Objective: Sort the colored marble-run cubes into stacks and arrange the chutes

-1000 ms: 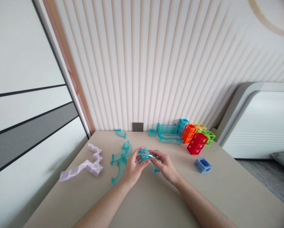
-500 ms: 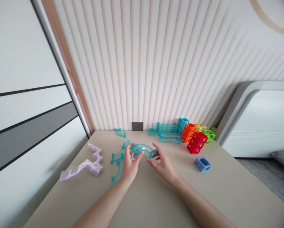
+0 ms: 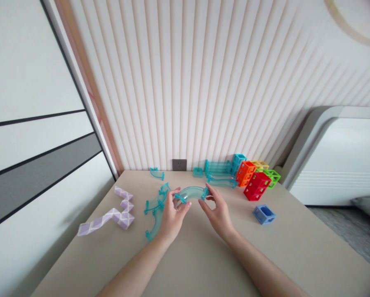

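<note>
Above the middle of the tabletop [image 3: 203, 260], a translucent teal curved track piece [image 3: 193, 191] is held level between two bare hands, its arc bowed toward the far edge. The left hand [image 3: 173, 214] is closed on its left end, fingers behind and thumb in front; the right hand [image 3: 217, 212] is closed more loosely around the right end. Gripping by the ends probably keeps the piece steady and leaves the channel uncovered.

Just left of the left hand, similar curved pieces [image 3: 157, 218] lie close together, overlapping in view, so which touch is hard to tell. Nearer the left edge rests a lilac-and-white snake puzzle [image 3: 123, 220], unfolded in zigzags.

Along the far edge sit a small curved piece [image 3: 156, 173] near the far left corner, a square teal connector [image 3: 197, 172], and longer track pieces [image 3: 220, 180]. Toward the far right corner stand open-framed blocks: turquoise [image 3: 238, 164], orange [image 3: 246, 173], red [image 3: 257, 186], yellow [image 3: 260, 165] and green [image 3: 273, 177], grouped perhaps by kind.

Nearer the right edge, apart from these, a hollow blue block [image 3: 264, 215] shows its opening; whether anything lies inside any block is too small to tell.
</note>
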Demonstrator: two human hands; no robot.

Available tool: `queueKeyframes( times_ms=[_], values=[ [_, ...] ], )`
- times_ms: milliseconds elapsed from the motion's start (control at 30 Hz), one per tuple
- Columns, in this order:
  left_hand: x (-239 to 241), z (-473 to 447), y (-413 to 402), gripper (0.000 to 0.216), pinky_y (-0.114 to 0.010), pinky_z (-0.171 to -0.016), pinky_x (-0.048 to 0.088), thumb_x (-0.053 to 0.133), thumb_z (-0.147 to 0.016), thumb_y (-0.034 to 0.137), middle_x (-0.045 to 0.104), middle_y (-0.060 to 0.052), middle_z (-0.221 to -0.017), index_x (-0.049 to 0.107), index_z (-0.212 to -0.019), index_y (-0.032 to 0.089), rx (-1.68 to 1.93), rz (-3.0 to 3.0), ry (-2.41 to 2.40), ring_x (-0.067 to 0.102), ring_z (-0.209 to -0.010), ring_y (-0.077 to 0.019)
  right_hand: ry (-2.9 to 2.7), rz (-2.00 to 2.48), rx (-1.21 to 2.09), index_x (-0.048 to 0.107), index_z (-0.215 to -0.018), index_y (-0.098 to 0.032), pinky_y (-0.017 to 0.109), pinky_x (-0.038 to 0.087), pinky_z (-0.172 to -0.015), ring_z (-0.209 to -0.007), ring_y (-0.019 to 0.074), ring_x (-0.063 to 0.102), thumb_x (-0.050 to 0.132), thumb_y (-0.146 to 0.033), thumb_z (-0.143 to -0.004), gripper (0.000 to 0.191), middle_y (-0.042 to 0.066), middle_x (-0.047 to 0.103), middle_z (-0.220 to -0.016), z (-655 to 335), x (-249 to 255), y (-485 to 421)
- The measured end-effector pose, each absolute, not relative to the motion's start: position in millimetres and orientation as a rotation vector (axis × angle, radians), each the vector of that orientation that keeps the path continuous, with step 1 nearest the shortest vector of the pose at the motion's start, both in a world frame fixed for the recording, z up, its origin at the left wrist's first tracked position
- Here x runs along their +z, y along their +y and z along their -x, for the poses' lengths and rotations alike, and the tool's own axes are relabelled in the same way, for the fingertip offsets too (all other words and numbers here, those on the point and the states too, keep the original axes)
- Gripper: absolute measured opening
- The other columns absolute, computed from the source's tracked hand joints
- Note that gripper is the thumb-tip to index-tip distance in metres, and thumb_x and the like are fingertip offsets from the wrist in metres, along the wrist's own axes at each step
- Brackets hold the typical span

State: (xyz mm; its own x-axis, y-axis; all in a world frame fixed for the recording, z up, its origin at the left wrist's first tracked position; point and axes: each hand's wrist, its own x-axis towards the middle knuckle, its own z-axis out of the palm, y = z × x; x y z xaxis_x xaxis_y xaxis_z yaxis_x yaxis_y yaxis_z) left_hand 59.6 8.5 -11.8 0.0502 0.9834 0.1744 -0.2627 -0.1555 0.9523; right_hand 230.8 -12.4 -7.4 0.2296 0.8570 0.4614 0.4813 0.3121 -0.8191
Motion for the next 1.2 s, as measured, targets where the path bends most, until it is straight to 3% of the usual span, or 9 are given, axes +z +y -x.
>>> queueKeyframes(
  times_ms=[100, 233, 433, 600, 800, 1033, 1200],
  values=[
    [-14, -59, 8, 0.049, -0.043, -0.097, 0.053, 0.081, -0.073, 0.037, 0.05, -0.015, -0.142, 0.052, -0.11, 0.023, 1.403, -1.179, 0.892, 0.064, -0.116, -0.0249, -1.435, 1.323, 0.354, 0.055, -0.139, -0.023, 0.041, 0.055, -0.085, -0.089, 0.0229, 0.063, 0.067, -0.038, -0.087, 0.055, 0.011, 0.064, -0.118, -234, -5, -11],
    [-16, -58, 10, 0.049, -0.044, -0.102, 0.051, 0.079, -0.075, 0.037, 0.059, -0.014, -0.131, 0.056, -0.115, 0.021, 1.401, -1.245, 0.931, 0.064, -0.115, -0.0252, -1.48, 1.322, 0.292, 0.054, -0.14, -0.023, 0.042, 0.055, -0.088, -0.092, 0.0237, 0.063, 0.066, -0.037, -0.088, 0.054, 0.012, 0.063, -0.121, -238, -6, -9],
    [-20, -55, 14, 0.045, -0.045, -0.094, 0.057, 0.079, -0.074, 0.038, 0.07, -0.01, -0.108, 0.061, -0.111, 0.021, 1.409, -1.349, 1.032, 0.071, -0.097, -0.025, -1.506, 1.325, 0.216, 0.056, -0.138, -0.024, 0.045, 0.053, -0.095, -0.103, 0.027, 0.062, 0.065, -0.038, -0.089, 0.052, 0.013, 0.058, -0.129, -240, -5, -9],
    [-19, -53, 15, 0.038, -0.045, -0.086, 0.06, 0.077, -0.075, 0.033, 0.069, -0.011, -0.108, 0.063, -0.109, 0.022, 1.469, -1.481, 1.096, 0.071, -0.092, -0.0251, -1.516, 1.334, 0.246, 0.058, -0.137, -0.025, 0.043, 0.052, -0.096, -0.105, 0.0279, 0.063, 0.066, -0.04, -0.089, 0.051, 0.012, 0.063, -0.123, -240, -5, -8],
    [-18, -53, 15, 0.044, -0.047, -0.09, 0.059, 0.079, -0.072, 0.028, 0.066, -0.011, -0.115, 0.06, -0.112, 0.023, 1.485, -1.543, 1.084, 0.07, -0.099, -0.0263, -1.511, 1.353, 0.265, 0.059, -0.135, -0.022, 0.043, 0.052, -0.095, -0.104, 0.0278, 0.063, 0.068, -0.039, -0.087, 0.051, 0.012, 0.063, -0.124, -241, -7, -8],
    [-19, -50, 17, 0.038, -0.043, -0.079, 0.061, 0.077, -0.071, 0.025, 0.071, -0.008, -0.098, 0.06, -0.105, 0.022, 1.367, -1.534, 1.159, 0.074, -0.081, -0.0236, -1.518, 1.422, 0.365, 0.063, -0.129, -0.02, 0.043, 0.054, -0.09, -0.096, 0.0269, 0.066, 0.069, -0.038, -0.083, 0.05, 0.012, 0.068, -0.117, -243, -9, -4],
    [-27, -50, 18, 0.036, -0.039, -0.075, 0.061, 0.078, -0.068, 0.023, 0.072, -0.005, -0.09, 0.062, -0.101, 0.022, 1.296, -1.566, 1.235, 0.073, -0.077, -0.0235, -1.554, 1.522, 0.432, 0.067, -0.125, -0.018, 0.044, 0.052, -0.097, -0.107, 0.0301, 0.067, 0.071, -0.035, -0.078, 0.049, 0.012, 0.071, -0.119, -248, -18, 1]
  ],
)
